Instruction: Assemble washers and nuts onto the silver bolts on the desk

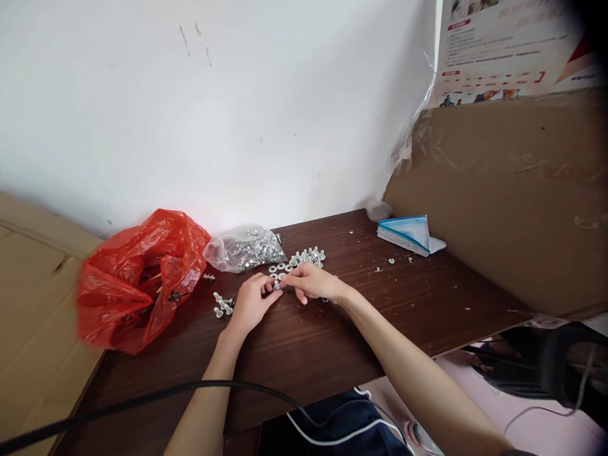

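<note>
My left hand (253, 303) rests at the middle of the dark wooden table, its thumb and finger closed around a small silver bolt (277, 285). Just to the right, my right hand (311, 282) reaches in with its index finger stretched toward that bolt; whether its thumb and fingertips hold anything is hidden. Several flat washers (272, 269) lie behind the hands. Beyond my right hand stands a group of silver bolts (306, 255). More bolts (222, 305) lie in a small pile left of my left hand.
A red plastic bag (137, 278) sits at the left, beside a clear bag of metal hardware (251, 248). A blue and white packet (408, 234) lies back right, near a cardboard panel (503, 202). A black cable (190, 385) crosses the near view.
</note>
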### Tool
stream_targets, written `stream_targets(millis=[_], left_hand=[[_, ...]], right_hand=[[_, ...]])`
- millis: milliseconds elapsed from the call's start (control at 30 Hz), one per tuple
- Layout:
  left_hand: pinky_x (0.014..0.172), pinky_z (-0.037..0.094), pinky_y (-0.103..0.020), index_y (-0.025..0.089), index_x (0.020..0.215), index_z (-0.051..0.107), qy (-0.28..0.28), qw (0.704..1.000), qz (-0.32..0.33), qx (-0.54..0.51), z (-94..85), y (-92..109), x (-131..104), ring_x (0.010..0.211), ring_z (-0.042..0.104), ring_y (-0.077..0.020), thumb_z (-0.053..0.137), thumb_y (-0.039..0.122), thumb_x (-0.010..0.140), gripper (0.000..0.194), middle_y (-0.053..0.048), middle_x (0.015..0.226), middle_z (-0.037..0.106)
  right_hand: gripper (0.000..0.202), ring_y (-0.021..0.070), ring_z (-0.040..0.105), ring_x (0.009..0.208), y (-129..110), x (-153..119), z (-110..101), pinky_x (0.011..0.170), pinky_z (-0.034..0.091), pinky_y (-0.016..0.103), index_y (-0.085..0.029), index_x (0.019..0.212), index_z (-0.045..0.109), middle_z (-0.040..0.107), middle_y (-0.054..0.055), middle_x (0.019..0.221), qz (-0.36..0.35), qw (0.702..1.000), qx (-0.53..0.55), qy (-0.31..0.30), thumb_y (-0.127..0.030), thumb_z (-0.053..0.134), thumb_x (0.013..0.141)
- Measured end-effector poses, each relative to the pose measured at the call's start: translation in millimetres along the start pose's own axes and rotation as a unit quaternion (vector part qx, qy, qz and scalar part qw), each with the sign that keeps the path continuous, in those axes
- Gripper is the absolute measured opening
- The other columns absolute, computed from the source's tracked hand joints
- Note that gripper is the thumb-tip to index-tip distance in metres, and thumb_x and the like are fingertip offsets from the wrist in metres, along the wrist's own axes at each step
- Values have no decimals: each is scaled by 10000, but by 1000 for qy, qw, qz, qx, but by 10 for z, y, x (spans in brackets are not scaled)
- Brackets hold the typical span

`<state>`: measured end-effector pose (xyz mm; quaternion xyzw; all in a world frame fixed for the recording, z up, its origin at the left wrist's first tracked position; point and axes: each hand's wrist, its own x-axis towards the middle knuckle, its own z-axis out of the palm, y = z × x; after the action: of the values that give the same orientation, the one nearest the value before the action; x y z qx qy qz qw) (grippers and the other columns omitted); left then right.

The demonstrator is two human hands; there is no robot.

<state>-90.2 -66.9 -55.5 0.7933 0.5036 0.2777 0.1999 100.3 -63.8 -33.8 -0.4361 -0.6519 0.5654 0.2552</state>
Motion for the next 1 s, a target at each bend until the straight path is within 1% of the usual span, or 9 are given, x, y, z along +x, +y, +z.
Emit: stream_targets(millis=[133,233,400,533,667,767,867,933,1000], left_hand=[[620,369,-245,160,887,669,3,1000,-6,-1,7,-16,9,631,455,-119,662,242,756,154,20,696,521],[618,372,-244,160,879,665,8,1000,-6,-1,10,-24,11,627,454,-118,665,247,752,154,20,692,528],[619,377,-245,172,891,671,6,1000,0,2,5,-18,7,631,466,-121,654,265,763,159,16,702,539],[615,376,-246,171,868,672,10,1000,-1,2,0,-11,8,629,468,-121,652,265,761,144,15,693,540],[623,379,-246,171,903,678,12,1000,1,-1,-3,-5,10,626,465,-117,661,259,753,175,17,700,545],[618,376,-245,173,882,679,10,1000,-2,-2,-4,-1,9,628,467,-117,659,250,750,153,17,696,542],[611,375,-244,174,864,678,10,1000,-2,-3,-3,-1,7,625,463,-117,651,262,756,142,14,692,540],[617,377,-247,175,877,678,11,1000,0,-3,-4,-3,6,626,457,-117,650,269,755,156,13,697,544],[624,380,-249,174,895,676,9,1000,2,-4,-6,-4,5,629,454,-118,649,270,756,172,11,703,545]], right_hand=[[370,35,258,330,-18,-12,8,352,165,190,-121,751,637,538,-42,408,-16,1000,-1,-19,-441,508,883],[349,37,260,330,-34,-20,6,353,166,189,-119,799,643,540,-43,416,-14,1000,8,-23,-424,498,889],[333,38,292,342,-32,-12,24,362,194,180,-104,826,675,527,-43,402,-1,999,-30,21,-407,541,868],[329,41,288,333,-45,-11,28,351,191,178,-108,940,678,535,-47,409,-11,1000,-1,-5,-395,530,881],[303,39,316,323,-37,-6,9,344,205,167,-115,928,669,531,-50,400,8,999,0,49,-382,533,881],[292,34,306,317,-36,-14,18,332,198,162,-108,911,665,543,-45,405,9,1000,-13,13,-370,540,880],[288,34,282,304,-60,-30,29,317,179,161,-111,1010,635,554,-52,411,9,1000,13,-21,-351,537,885],[268,32,276,294,-78,-39,25,310,173,160,-109,985,626,546,-55,401,16,999,30,3,-340,535,884],[241,29,271,285,-88,-44,21,305,169,160,-108,889,629,528,-55,382,23,999,34,25,-328,534,880]])
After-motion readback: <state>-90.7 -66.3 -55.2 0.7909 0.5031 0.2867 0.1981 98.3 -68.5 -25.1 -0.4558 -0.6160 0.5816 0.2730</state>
